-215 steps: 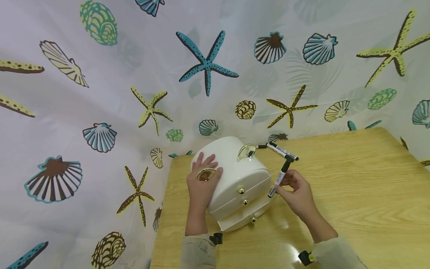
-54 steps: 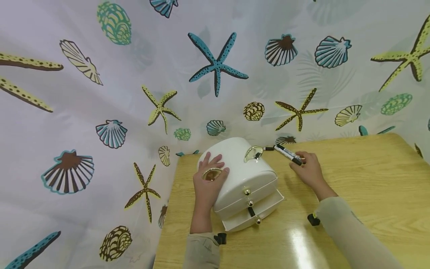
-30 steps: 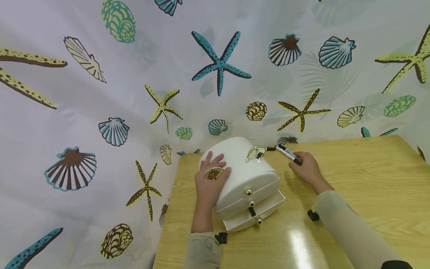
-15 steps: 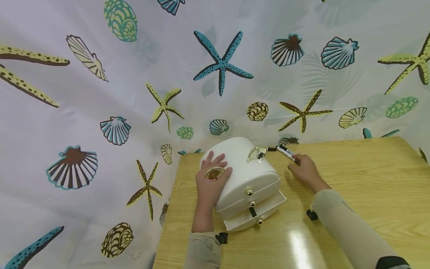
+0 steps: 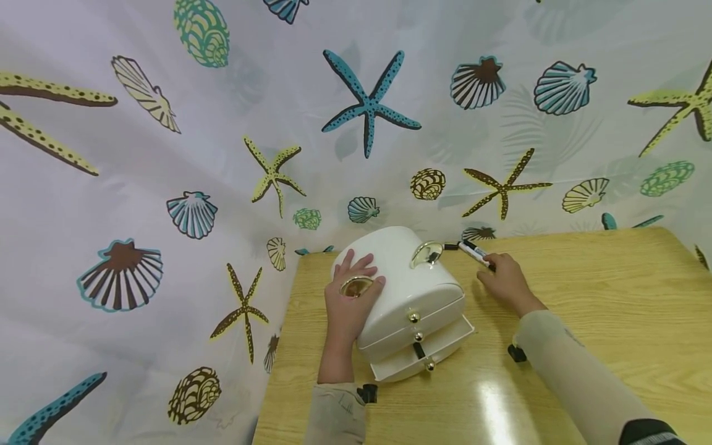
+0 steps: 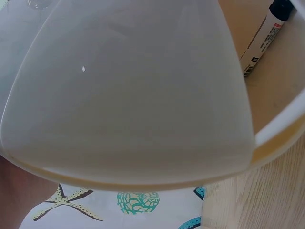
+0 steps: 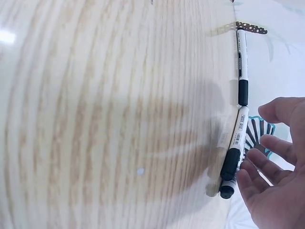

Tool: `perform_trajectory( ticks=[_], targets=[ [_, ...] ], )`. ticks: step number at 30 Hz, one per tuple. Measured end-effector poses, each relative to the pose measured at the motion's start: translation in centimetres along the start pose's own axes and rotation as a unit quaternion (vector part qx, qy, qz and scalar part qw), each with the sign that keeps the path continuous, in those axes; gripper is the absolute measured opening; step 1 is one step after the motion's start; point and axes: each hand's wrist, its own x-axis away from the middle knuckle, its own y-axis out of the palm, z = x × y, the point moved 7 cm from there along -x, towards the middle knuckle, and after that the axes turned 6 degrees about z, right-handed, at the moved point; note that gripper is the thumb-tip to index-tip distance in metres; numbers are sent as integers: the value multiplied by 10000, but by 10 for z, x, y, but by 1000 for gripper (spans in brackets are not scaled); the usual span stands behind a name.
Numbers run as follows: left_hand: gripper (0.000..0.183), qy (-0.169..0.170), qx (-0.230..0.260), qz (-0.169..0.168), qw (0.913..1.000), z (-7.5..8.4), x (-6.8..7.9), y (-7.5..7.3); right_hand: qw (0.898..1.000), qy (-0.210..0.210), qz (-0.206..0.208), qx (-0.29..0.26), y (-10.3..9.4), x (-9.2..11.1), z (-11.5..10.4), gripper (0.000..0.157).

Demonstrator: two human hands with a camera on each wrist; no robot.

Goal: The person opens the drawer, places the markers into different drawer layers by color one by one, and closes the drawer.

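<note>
My left hand (image 5: 347,303) rests on top of a white rounded drawer box (image 5: 400,262), fingers spread around one of its gold-rimmed ears. The bottom drawer (image 5: 453,337) is pulled out and has a marker (image 6: 262,43) lying in it; only its black cap shows in the head view. To the right of the box, my right hand (image 5: 505,281) is at the ends of two markers lying side by side, the nearer marker (image 7: 237,138) largely covering the other marker (image 7: 228,189). In the right wrist view its fingers are loosely bent and apart, right beside them.
Another marker (image 7: 242,62) lies end to end with the pair, along the back edge of the wooden table (image 5: 601,309). A hanging cloth (image 5: 250,93) printed with shells and starfish closes off the back and left side.
Earlier my right hand held a marker beside the box; that marker now lies in the bottom drawer, and the hand is back at the other markers. My left hand has stayed on the box.
</note>
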Motion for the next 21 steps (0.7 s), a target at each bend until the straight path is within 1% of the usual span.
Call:
perform_trajectory(
  ticks=[6, 11, 16, 21],
  targets=[
    [19, -51, -13, 2, 10000, 1, 0, -1, 9998, 55, -166, 75, 3, -4, 0, 55],
    [19, -44, 20, 6, 10000, 0, -1, 0, 9997, -6, -183, 190, 5, -5, 1, 56],
    [19, -57, -27, -6, 10000, 0, -1, -1, 9992, 81, -252, 312, 6, -5, 5, 57],
    [18, -88, -64, -7, 9999, -1, 0, -1, 9989, 44, -257, 390, 8, -4, 7, 56]
  ],
)
